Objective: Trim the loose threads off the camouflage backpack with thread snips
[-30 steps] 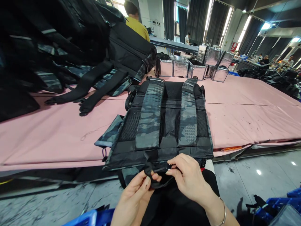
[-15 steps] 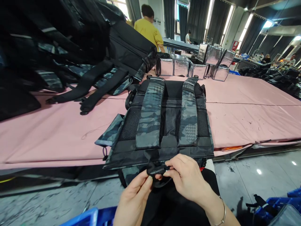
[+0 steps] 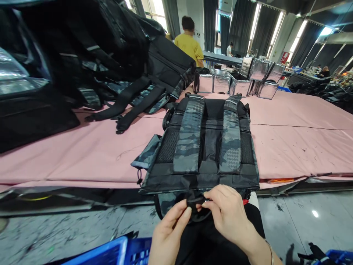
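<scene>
a camo backpack (image 3: 209,147) lies straps-up on the pink table (image 3: 298,140), its bottom edge hanging over the grey floor (image 3: 68,232). left hand (image 3: 171,235) and right hand (image 3: 228,213) pinch its black strap buckle (image 3: 195,200). silver boxes (image 3: 239,82) and dark curtains (image 3: 239,25) lie behind.

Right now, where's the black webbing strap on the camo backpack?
In the head view, the black webbing strap hangs at the near bottom edge of the dark camouflage backpack, low centre, pinched between the left hand and right hand.
</scene>
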{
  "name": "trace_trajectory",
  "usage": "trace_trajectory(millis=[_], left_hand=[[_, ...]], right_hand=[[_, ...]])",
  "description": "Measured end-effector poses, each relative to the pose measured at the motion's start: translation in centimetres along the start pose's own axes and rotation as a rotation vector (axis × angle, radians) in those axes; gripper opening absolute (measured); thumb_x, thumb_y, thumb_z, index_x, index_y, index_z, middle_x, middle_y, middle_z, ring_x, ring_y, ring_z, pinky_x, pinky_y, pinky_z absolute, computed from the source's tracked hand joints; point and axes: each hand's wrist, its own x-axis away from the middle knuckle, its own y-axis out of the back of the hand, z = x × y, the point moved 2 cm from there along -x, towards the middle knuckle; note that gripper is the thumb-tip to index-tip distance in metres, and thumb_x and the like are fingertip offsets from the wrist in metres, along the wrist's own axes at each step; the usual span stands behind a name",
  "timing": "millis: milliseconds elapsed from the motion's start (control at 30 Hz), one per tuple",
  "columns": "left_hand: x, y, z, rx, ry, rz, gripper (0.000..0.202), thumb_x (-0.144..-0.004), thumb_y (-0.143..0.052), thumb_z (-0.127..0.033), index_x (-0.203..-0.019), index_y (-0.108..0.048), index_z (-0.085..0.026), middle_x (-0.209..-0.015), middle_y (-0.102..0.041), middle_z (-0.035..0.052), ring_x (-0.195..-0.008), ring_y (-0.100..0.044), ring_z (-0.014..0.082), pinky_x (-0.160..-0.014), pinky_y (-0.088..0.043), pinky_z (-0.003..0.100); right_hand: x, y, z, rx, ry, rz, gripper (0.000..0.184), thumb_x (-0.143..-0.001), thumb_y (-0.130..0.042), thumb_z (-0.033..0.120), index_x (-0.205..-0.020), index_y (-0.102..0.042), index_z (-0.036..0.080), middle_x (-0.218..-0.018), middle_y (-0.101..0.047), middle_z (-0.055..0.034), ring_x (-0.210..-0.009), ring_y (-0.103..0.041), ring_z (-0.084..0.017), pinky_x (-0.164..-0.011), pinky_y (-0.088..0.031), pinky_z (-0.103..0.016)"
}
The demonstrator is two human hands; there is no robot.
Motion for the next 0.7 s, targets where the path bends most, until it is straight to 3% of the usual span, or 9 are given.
trace_trajectory(millis=[100, 233, 333, 467, 533, 633, 700], left_hand=[[-0.1, 1.0, -0.7, -0.169, -0.138, -0.060, 0.032, -0.065, -0.075, -0.055, -0.082, -0.077, -0.029, -0.094, -0.075, 0.0036, -0.096, -0.065, 0.0298, -0.094, -0.049, 0.035], [-1.1, 3.6, -4.2, -0.390, -0.543, -0.319, 0.020, -0.074, -0.068, -0.046, -0.081, -0.075, -0.029, -0.085, -0.072, 0.0028, -0.083, -0.062, 0.0256, -0.092, -0.045, 0.035], [-3.4, 6.0, -7.0, -0.517, -0.629, -0.394, 0.024, -0.070, -0.069, -0.050, -0.081, -0.076, -0.030, -0.083, -0.072, 0.0022, -0.077, -0.059, 0.0237, -0.088, -0.044, 0.031], [-7.5, 7.9, -8.6, -0.747, -0.458, -0.051, 0.038, -0.058, -0.071, -0.062, -0.079, -0.078, -0.031, -0.076, -0.074, 0.0036, -0.066, -0.060, 0.0232, -0.061, -0.044, 0.027], [-9.0, 8.3, -8.8, -0.833, -0.398, 0.095, 0.040, -0.057, -0.069, -0.064, -0.075, -0.077, -0.030, -0.075, -0.074, 0.0043, -0.064, -0.062, 0.0236, -0.056, -0.043, 0.026], [-10.1, 8.1, -8.9, -0.915, -0.364, 0.216, 0.038, -0.060, -0.065, -0.064, -0.067, -0.073, -0.028, -0.070, -0.072, 0.0044, -0.063, -0.062, 0.0233, -0.056, -0.043, 0.027], [-10.2, 7.7, -8.9, -0.929, -0.389, 0.237, 0.037, -0.063, -0.061, -0.063, -0.062, -0.068, -0.027, -0.065, -0.068, 0.0047, -0.062, -0.059, 0.0226, -0.057, -0.042, 0.027]], right_hand=[[0.3, 0.0, 0.1, -0.115, -0.062, -0.045, 0.010, -0.094, -0.052, 0.019, -0.094, -0.062, 0.018, -0.084, -0.066, -0.0044, -0.076, -0.063, -0.017, -0.069, -0.049, -0.029], [0.4, -0.1, 0.5, -0.206, -0.143, -0.069, 0.012, -0.091, -0.056, 0.021, -0.099, -0.063, 0.018, -0.084, -0.064, -0.0042, -0.072, -0.065, -0.015, -0.064, -0.050, -0.025], [0.3, -0.4, 1.1, -0.206, -0.148, -0.044, 0.013, -0.089, -0.058, 0.024, -0.099, -0.064, 0.020, -0.085, -0.066, -0.0035, -0.072, -0.065, -0.016, -0.062, -0.049, -0.025], [-0.1, -1.3, 2.0, -0.085, -0.168, -0.008, 0.013, -0.088, -0.059, 0.028, -0.100, -0.062, 0.023, -0.073, -0.065, 0.0000, -0.063, -0.063, -0.018, -0.056, -0.042, -0.028], [-0.4, -1.9, 2.4, -0.024, -0.188, -0.027, 0.016, -0.089, -0.056, 0.027, -0.104, -0.058, 0.023, -0.079, -0.068, -0.0008, -0.065, -0.064, -0.019, -0.057, -0.042, -0.029], [-0.9, -2.7, 2.7, 0.044, -0.212, -0.030, 0.020, -0.090, -0.051, 0.024, -0.111, -0.049, 0.022, -0.092, -0.069, -0.0034, -0.069, -0.067, -0.022, -0.058, -0.044, -0.031], [-1.2, -3.2, 3.0, 0.091, -0.211, 0.004, 0.018, -0.090, -0.049, 0.022, -0.108, -0.047, 0.022, -0.089, -0.069, -0.0032, -0.067, -0.067, -0.023, -0.055, -0.043, -0.032]])
